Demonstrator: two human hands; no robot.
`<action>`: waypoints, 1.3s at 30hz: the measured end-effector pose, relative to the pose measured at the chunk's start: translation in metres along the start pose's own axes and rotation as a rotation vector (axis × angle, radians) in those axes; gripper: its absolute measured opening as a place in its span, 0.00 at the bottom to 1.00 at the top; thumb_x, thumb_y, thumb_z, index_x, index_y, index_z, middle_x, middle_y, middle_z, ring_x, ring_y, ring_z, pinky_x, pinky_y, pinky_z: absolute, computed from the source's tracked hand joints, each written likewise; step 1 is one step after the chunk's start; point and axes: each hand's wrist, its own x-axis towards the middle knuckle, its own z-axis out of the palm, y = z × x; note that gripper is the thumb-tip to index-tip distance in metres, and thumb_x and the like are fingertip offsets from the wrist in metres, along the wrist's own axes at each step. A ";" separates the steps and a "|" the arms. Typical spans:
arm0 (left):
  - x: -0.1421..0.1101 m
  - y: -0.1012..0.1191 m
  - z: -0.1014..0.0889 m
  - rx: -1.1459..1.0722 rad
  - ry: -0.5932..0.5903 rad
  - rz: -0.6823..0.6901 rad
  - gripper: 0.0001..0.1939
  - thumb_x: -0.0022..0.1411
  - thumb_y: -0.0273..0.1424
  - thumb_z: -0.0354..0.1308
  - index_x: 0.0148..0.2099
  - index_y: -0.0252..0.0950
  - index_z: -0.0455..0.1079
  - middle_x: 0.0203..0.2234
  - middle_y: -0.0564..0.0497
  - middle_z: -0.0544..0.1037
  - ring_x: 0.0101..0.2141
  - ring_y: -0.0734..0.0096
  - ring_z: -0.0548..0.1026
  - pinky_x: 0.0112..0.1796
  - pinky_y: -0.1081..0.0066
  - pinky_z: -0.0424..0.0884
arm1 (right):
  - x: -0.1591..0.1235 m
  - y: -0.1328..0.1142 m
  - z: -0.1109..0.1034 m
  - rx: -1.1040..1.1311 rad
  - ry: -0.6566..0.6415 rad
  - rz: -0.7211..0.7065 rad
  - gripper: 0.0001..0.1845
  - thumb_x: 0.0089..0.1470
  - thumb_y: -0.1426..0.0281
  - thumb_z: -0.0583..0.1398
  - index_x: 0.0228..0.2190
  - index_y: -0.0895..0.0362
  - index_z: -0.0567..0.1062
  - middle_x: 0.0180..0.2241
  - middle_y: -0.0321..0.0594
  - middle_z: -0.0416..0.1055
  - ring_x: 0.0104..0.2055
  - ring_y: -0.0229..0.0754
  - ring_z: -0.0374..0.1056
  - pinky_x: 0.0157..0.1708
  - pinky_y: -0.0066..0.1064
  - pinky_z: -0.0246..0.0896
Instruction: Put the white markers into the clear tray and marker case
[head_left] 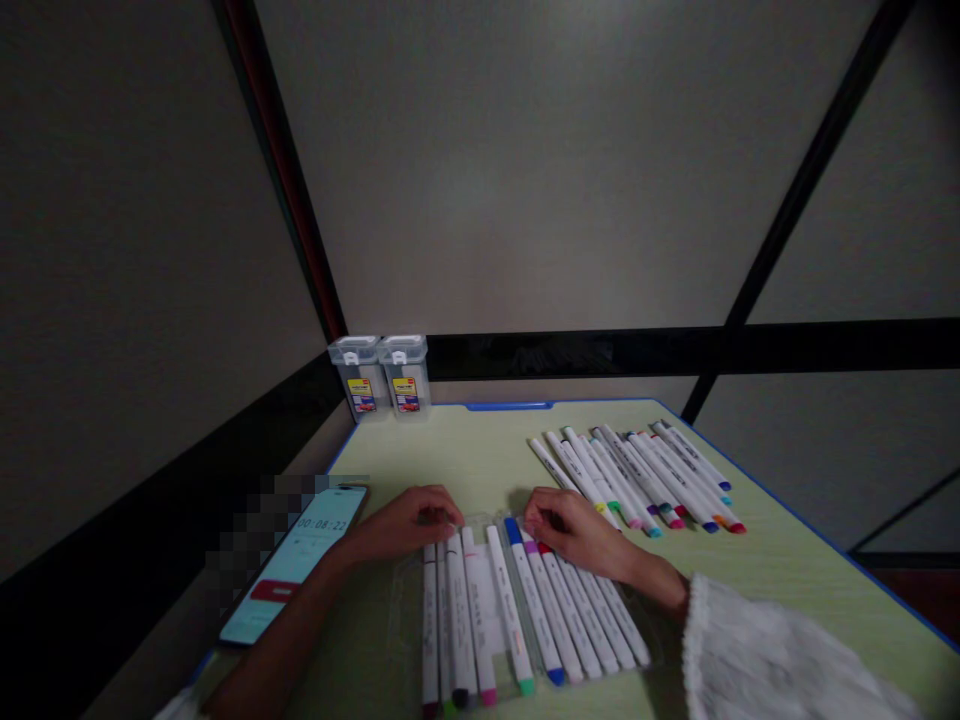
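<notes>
My left hand (pixel 420 515) is closed at the upper ends of the left group of markers, its fingertips at a white marker (pixel 460 620) with a dark tip. My right hand (pixel 574 525) bends over the upper ends of the right group, fingers curled near a marker with a blue cap (pixel 513 530); whatever they hold is hidden. Several white markers lie side by side in a clear plastic case (pixel 397 610). A green-ended marker (pixel 510 610) lies slanted between the two groups, beside a strip of the case without markers.
Several more markers (pixel 637 475) lie loosely piled at the table's right. A phone (pixel 300 550) showing a running timer lies beside my left forearm. Two lidded clear containers (pixel 405 380) stand at the far left corner of the pale green table (pixel 465 450), against the wall.
</notes>
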 end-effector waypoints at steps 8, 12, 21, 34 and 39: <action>0.000 0.005 0.003 0.000 -0.034 0.011 0.09 0.53 0.33 0.56 0.34 0.32 0.71 0.29 0.52 0.69 0.29 0.75 0.66 0.30 0.76 0.62 | -0.001 -0.001 0.000 0.000 0.003 0.017 0.08 0.49 0.76 0.53 0.21 0.57 0.66 0.21 0.33 0.61 0.22 0.34 0.57 0.22 0.25 0.50; 0.001 0.005 0.005 -0.004 -0.029 0.034 0.07 0.52 0.32 0.58 0.31 0.32 0.71 0.29 0.52 0.69 0.31 0.74 0.68 0.33 0.76 0.63 | -0.001 -0.001 0.000 0.000 -0.001 0.015 0.08 0.49 0.76 0.53 0.21 0.57 0.65 0.21 0.33 0.62 0.22 0.34 0.57 0.22 0.24 0.50; 0.002 0.003 0.005 -0.008 -0.007 0.042 0.08 0.52 0.32 0.58 0.26 0.31 0.71 0.28 0.52 0.69 0.30 0.74 0.69 0.33 0.75 0.63 | -0.001 -0.001 0.001 0.002 0.002 0.009 0.08 0.49 0.77 0.52 0.21 0.57 0.66 0.21 0.34 0.62 0.23 0.35 0.57 0.23 0.25 0.50; 0.004 0.006 0.009 0.003 0.057 0.018 0.07 0.53 0.28 0.55 0.24 0.31 0.69 0.25 0.53 0.68 0.28 0.76 0.68 0.29 0.77 0.61 | -0.001 -0.002 0.000 -0.020 -0.003 0.003 0.08 0.49 0.77 0.52 0.21 0.57 0.65 0.21 0.33 0.61 0.23 0.34 0.56 0.23 0.25 0.50; 0.007 0.012 0.017 0.124 0.198 -0.053 0.06 0.50 0.24 0.53 0.25 0.30 0.70 0.22 0.54 0.67 0.23 0.78 0.64 0.24 0.77 0.57 | -0.001 -0.003 0.000 -0.028 -0.005 0.006 0.08 0.49 0.77 0.52 0.20 0.57 0.65 0.20 0.32 0.60 0.22 0.34 0.56 0.22 0.24 0.49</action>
